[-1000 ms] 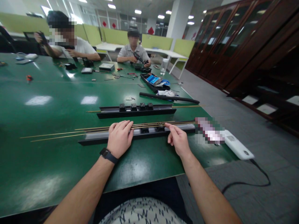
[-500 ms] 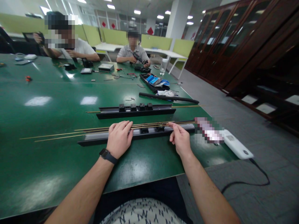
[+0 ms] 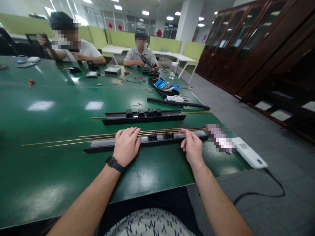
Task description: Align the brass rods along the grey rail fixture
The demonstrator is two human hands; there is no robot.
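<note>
A long black track (image 3: pixel 98 148) with a pale inner face lies across the table before me. Thin brass-coloured rods (image 3: pixel 66 144) run along it and stick out past its left end. My left hand (image 3: pixel 126 146), a dark watch on its wrist, is closed over the track and rods, its fingertips partly hidden. Near the track's right part, my right hand (image 3: pixel 193 146) pinches one thin rod between thumb and forefinger, the other fingers curled. Between my hands, small black blocks (image 3: pixel 153 137) sit in the track.
Behind lies a second black track (image 3: pixel 145 121) with several black blocks and a rod. Further back are a black strip (image 3: pixel 192 105), white gloves (image 3: pixel 176 98) and a tool tray (image 3: pixel 159 88). A white power bank (image 3: pixel 251 154) overhangs the right edge. Two people sit opposite.
My right hand has moved slightly to the right, and the left end of one rod has slid right with it. My left hand stays in place on the track.
</note>
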